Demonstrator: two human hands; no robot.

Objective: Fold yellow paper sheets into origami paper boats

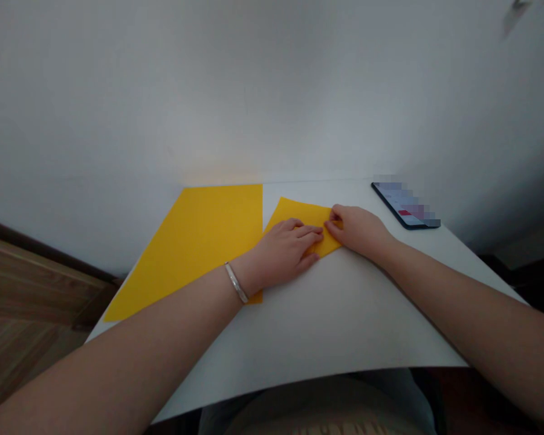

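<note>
A smaller piece of yellow paper (301,210), which looks folded, lies on the white table under both hands. My left hand (286,251) rests flat across its lower left part, fingers stretched out to the right and slightly apart. At the paper's right edge my right hand (356,228) pinches it between thumb and curled fingers. Part of the paper is hidden beneath the left hand. A larger yellow sheet (208,226) lies flat to the left, partly covered by my left hand and forearm.
Toward the back right of the white table (335,326) lies a phone (401,205) with its screen lit and partly blurred. A pale wall (254,90) stands behind the table. Wooden furniture (40,290) is at the left, beyond the table's edge.
</note>
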